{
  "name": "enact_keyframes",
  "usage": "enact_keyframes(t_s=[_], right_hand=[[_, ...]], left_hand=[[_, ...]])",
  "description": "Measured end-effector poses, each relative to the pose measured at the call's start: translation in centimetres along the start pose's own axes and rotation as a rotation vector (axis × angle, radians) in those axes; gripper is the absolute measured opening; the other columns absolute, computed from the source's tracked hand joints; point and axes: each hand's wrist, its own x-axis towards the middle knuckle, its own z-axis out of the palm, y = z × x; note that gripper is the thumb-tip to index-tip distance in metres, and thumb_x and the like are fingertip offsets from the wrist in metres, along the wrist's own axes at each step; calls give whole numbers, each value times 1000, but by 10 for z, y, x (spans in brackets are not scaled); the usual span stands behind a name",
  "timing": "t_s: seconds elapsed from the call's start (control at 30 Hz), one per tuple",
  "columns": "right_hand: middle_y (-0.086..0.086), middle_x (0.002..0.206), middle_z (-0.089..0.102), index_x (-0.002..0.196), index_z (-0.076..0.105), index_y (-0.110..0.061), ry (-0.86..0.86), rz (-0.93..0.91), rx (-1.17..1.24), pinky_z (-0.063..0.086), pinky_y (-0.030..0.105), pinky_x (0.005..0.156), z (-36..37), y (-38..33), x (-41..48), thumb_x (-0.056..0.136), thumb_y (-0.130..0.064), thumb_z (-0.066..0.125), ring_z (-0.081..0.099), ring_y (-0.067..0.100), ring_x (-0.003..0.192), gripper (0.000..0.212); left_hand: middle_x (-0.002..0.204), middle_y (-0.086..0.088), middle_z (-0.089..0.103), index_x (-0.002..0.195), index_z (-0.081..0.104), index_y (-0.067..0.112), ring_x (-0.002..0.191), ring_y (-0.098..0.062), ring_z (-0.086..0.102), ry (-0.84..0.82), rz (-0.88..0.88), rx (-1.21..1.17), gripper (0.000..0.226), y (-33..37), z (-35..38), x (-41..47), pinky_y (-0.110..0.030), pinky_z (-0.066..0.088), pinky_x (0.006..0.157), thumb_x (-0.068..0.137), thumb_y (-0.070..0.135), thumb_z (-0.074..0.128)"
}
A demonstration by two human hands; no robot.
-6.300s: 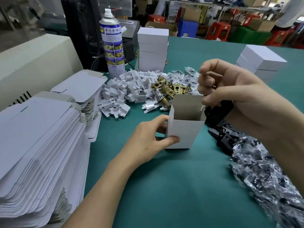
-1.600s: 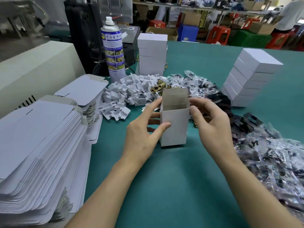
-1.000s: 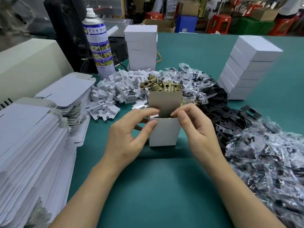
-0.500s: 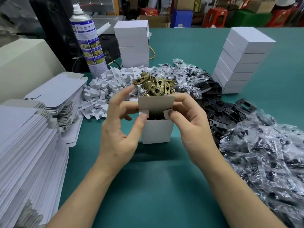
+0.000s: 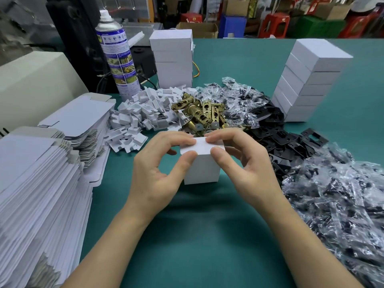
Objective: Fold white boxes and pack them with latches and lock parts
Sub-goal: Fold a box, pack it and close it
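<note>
A small white box (image 5: pixel 202 169) stands upright on the green table (image 5: pixel 197 235) in the middle of the view. Its top lid lies folded down flat. My left hand (image 5: pixel 158 169) pinches the lid's left end between thumb and fingers. My right hand (image 5: pixel 241 161) pinches the right end the same way. Just behind the box lies a heap of brass latches (image 5: pixel 199 115). What is inside the box is hidden.
Flat white box blanks (image 5: pixel 35 194) are stacked at the left. White card inserts (image 5: pixel 141 113), bagged parts (image 5: pixel 340 204) and black plates (image 5: pixel 288 140) surround the box. Closed white boxes stand stacked at the back (image 5: pixel 172 59) and right (image 5: pixel 307 84). A spray can (image 5: pixel 117 55) stands back left.
The box's top was open and its lid flap stood up; both hands have folded the flap down, and the top is now closed. The camera has tilted lower over the table.
</note>
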Motion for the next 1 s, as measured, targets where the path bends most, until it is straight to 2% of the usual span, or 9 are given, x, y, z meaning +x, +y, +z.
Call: enact_keyframes(t_s=[0.1,0.23,0.37,0.5,0.73,1.0], right_hand=[[-9,117,70,120,69,-22,10,-9,-53,52,23,91,2,-1,-1,99,-21,63,67,21,113,21],[-10,112,70,115,70,-20,45,-69,-161,57,35,89,5,0,0,99,-16,63,68,20,108,18],[-10,109,69,112,74,-20,51,-70,-165,55,26,86,3,0,0,99,-14,63,66,20,109,18],[-8,116,70,111,76,-19,24,-76,-145,52,19,89,2,1,1,99,-8,62,65,15,116,21],[-3,126,70,114,78,-14,-5,-99,-187,54,28,97,-4,4,0,98,-9,62,63,13,125,23],[3,123,70,108,79,-10,20,-158,-250,54,32,98,-3,9,-1,95,-12,69,65,14,120,16]], left_hand=[[113,8,72,114,71,20,110,-22,67,1,-26,-3,19,2,-1,1,-26,51,86,98,28,64],[109,14,70,113,70,27,105,-20,66,-2,-38,0,16,3,0,2,-23,48,85,98,23,65],[108,15,72,113,73,26,106,-21,67,8,-43,3,16,1,1,2,-25,50,87,100,19,66],[113,11,73,114,74,25,111,-23,68,-16,-41,-30,18,-2,0,2,-31,52,91,102,22,62],[119,5,74,116,75,19,118,-17,69,-50,29,-5,18,-3,-2,3,-23,48,102,103,18,62],[133,3,71,122,77,22,122,-13,69,-112,97,87,24,-16,-13,3,-28,52,104,99,22,72]])
